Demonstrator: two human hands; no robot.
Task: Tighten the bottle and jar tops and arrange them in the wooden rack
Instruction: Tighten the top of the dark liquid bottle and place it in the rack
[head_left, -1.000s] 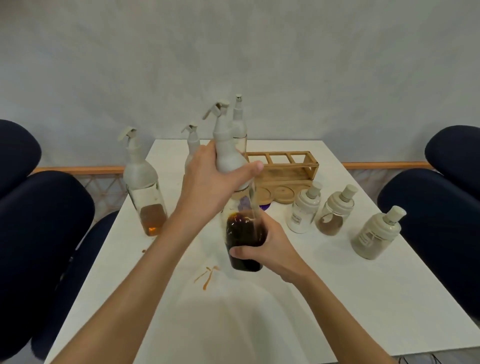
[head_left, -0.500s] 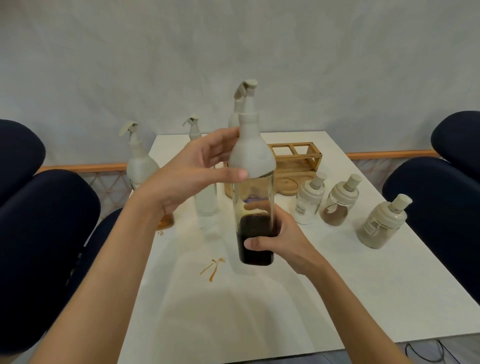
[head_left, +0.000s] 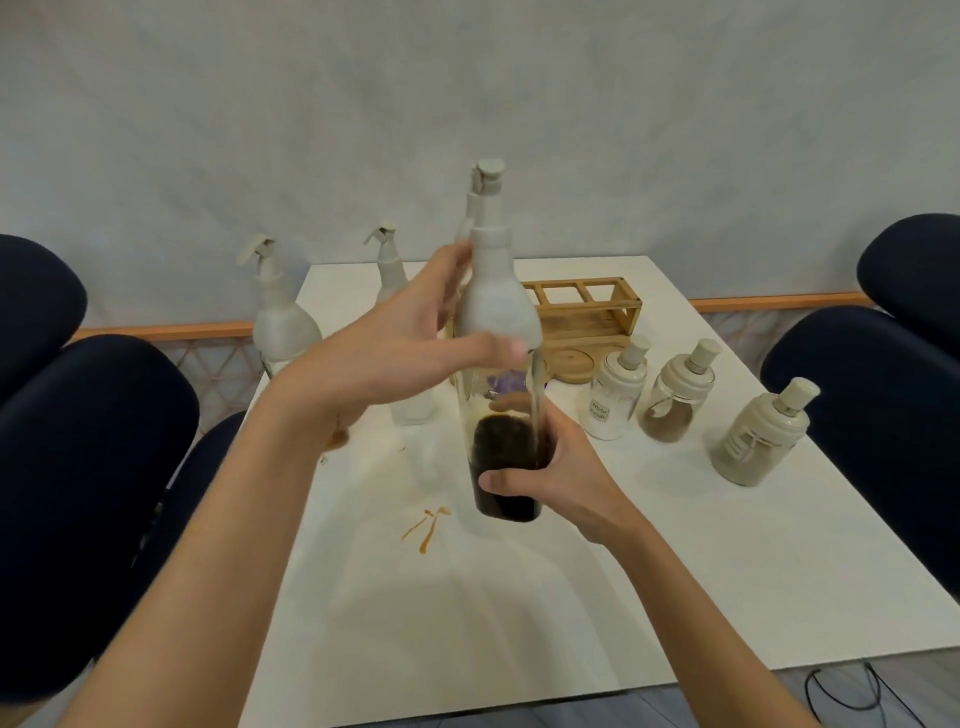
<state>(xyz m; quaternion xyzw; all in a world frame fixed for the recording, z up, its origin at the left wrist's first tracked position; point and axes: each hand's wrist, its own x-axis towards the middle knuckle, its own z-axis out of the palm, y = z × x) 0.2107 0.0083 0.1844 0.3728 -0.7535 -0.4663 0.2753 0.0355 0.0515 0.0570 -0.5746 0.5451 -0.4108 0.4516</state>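
Note:
I hold a tall glass bottle of dark liquid (head_left: 506, 467) upright above the table's middle. My right hand (head_left: 550, 467) grips its lower body. My left hand (head_left: 410, 353) curves around its grey spray top (head_left: 496, 291), thumb in front, fingers behind, spread and barely touching. The wooden rack (head_left: 587, 312) stands behind it with its slots bare. Three small jars with grey tops (head_left: 615, 395) (head_left: 678, 397) (head_left: 761, 439) stand at the right. Spray bottles (head_left: 283, 322) (head_left: 392, 270) stand at the back left; another peeks out behind the held one.
The white table (head_left: 675, 571) carries a small brown spill (head_left: 426, 525) near the front middle. Dark blue chairs flank it on the left (head_left: 88, 467) and right (head_left: 872, 395). A black cable (head_left: 852, 696) lies on the floor at the lower right.
The bottle rose and came upright toward me. My left hand loosened from a full grip on the spray top to spread fingers around it, and the spray head turned.

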